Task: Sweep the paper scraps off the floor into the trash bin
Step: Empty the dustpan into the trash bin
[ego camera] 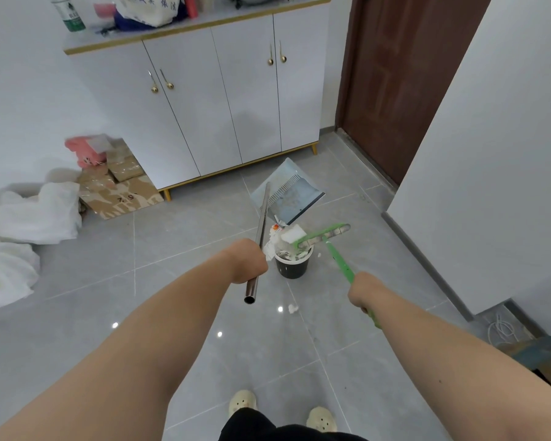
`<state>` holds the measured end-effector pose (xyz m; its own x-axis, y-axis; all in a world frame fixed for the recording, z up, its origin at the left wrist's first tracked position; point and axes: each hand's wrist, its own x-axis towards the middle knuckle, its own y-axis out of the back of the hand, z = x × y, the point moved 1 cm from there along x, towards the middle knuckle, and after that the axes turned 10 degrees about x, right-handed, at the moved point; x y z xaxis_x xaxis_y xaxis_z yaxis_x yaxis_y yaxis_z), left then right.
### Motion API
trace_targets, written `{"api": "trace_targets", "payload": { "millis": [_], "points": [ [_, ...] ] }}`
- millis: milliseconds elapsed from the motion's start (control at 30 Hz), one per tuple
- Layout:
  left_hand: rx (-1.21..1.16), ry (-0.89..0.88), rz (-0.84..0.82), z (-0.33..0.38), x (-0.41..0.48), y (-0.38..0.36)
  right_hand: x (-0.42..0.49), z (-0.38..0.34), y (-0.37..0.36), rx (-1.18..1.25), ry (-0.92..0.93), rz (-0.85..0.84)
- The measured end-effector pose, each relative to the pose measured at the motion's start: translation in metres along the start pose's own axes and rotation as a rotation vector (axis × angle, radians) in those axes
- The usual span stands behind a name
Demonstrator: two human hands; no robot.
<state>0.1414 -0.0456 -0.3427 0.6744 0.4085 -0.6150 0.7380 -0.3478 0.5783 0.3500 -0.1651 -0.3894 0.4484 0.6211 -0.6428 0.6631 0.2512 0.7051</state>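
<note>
My left hand (248,261) grips the steel handle of a grey-blue dustpan (288,192), which is raised and tilted over a small black trash bin (291,265). White paper scraps (283,238) pile up at the bin's mouth. My right hand (361,292) grips the green handle of a broom (323,235) whose head rests against the scraps on top of the bin. One small white scrap (293,308) lies on the grey tile floor in front of the bin, and another tiny one (318,255) lies just right of it.
A white cabinet (223,100) stands behind the bin, a brown door (395,84) at the back right, a white wall corner (477,186) on the right. Cardboard (121,192) and white bags (29,218) lie at the left. My slippered feet (280,412) are below.
</note>
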Motion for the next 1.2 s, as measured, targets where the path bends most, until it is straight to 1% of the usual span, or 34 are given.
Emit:
{"api": "trace_targets", "payload": {
  "millis": [100, 233, 400, 567, 633, 700, 733, 767, 800, 867, 900, 967, 1000, 1067, 1200],
  "points": [
    [-0.005, -0.017, 0.007, 0.001, 0.001, -0.005, -0.002, 0.001, 0.006, 0.008, 0.005, -0.004],
    [-0.008, -0.012, 0.004, -0.002, -0.001, -0.011, -0.002, 0.004, 0.008, 0.108, -0.039, -0.011],
    [0.01, -0.024, -0.018, -0.008, -0.006, -0.003, -0.001, -0.003, 0.021, 0.099, -0.025, 0.051],
    [0.084, -0.065, 0.018, -0.01, -0.006, -0.003, -0.001, -0.006, 0.042, 0.091, -0.043, 0.078],
    [0.136, -0.067, -0.013, -0.011, -0.006, 0.003, -0.002, -0.008, 0.048, 0.092, -0.051, 0.094],
    [0.059, -0.012, 0.04, -0.012, -0.002, 0.008, -0.002, -0.012, 0.053, 0.085, -0.056, 0.097],
    [0.018, 0.021, 0.034, -0.013, -0.001, 0.01, -0.001, -0.013, 0.056, 0.074, -0.056, 0.092],
    [0.012, 0.016, 0.028, -0.017, 0.0, 0.013, 0.0, -0.014, 0.058, 0.061, -0.058, 0.083],
    [0.053, -0.053, 0.039, -0.021, 0.0, 0.015, 0.0, -0.015, 0.062, 0.064, -0.062, 0.076],
    [0.08, -0.063, 0.024, -0.021, -0.006, 0.016, 0.0, -0.017, 0.066, 0.069, -0.061, 0.056],
    [0.14, -0.084, 0.013, -0.024, -0.008, 0.017, 0.0, -0.018, 0.067, 0.068, -0.061, 0.054],
    [0.088, -0.022, 0.028, -0.031, -0.011, 0.018, 0.002, -0.02, 0.066, 0.059, -0.059, 0.034],
    [0.076, -0.026, 0.018, -0.033, -0.012, 0.017, 0.003, -0.022, 0.063, 0.081, -0.063, 0.014],
    [0.053, -0.002, 0.048, -0.036, -0.012, 0.014, 0.006, -0.025, 0.053, 0.097, -0.068, -0.024],
    [0.031, 0.036, 0.062, -0.042, -0.015, 0.009, 0.01, -0.031, 0.024, 0.038, -0.027, -0.053]
  ]
}}
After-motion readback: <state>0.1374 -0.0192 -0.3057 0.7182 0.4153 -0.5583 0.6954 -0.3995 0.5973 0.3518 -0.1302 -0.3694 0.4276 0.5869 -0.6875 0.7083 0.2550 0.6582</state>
